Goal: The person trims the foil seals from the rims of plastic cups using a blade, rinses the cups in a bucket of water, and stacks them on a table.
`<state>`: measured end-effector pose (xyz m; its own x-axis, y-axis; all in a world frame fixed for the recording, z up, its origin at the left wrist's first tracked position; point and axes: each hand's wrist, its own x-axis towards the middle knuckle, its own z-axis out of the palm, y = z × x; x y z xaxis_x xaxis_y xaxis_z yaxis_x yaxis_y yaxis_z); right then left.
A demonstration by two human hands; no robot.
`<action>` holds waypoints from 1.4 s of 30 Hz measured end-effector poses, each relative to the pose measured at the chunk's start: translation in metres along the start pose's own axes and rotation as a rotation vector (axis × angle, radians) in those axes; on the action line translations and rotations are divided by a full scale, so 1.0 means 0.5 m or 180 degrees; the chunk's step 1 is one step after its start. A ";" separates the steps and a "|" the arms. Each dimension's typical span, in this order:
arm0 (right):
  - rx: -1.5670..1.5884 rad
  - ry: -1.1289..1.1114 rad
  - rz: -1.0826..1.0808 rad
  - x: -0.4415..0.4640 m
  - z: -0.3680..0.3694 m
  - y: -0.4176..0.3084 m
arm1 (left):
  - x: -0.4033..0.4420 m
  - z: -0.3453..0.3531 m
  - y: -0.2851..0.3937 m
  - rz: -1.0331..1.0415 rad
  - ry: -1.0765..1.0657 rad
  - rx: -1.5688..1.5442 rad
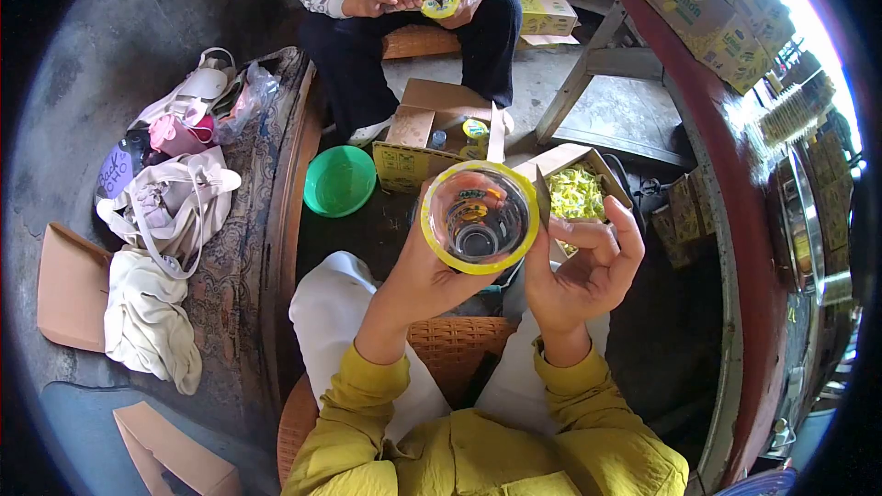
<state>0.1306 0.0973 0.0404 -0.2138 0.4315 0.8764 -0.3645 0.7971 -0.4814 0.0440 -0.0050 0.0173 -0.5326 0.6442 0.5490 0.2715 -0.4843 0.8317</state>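
My left hand [412, 266] is wrapped round a clear plastic cup [478, 241], whose open mouth faces me. A yellow band [481, 267] runs round its rim, and coloured print shows through the wall. My right hand [583, 271] is at the cup's right side, with its thumb up by the rim and its other fingers curled. A thin, dark, blade-like strip [543, 197] stands between that thumb and the rim, seemingly pinched in the hand; its lower end is hidden.
Ahead, a cardboard box [395, 165] holds cups, beside a green basin [340, 181]. Yellow shreds [576, 193] fill another box. Opposite sits a person [404, 9] holding a yellow-topped cup [440, 1]. Bags and cloth [152, 303] lie left; a wooden bench edge [726, 220] runs along the right.
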 end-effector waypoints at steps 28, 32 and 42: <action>0.0369 -0.0196 0.0479 0.012 -0.004 -0.002 | 0.010 -0.002 0.016 -0.0185 0.0035 0.0179; 0.0403 -0.0253 0.0506 0.006 -0.003 0.002 | 0.011 -0.005 0.020 -0.0255 0.0136 0.0050; 0.0310 -0.0317 0.0408 0.006 -0.003 -0.011 | 0.011 -0.018 0.031 -0.0220 -0.0154 0.0245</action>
<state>0.1332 0.0949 0.0456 -0.3510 0.4791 0.8045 -0.4136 0.6915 -0.5922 0.0380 -0.0143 0.0328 -0.5133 0.7032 0.4920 0.2973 -0.3920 0.8706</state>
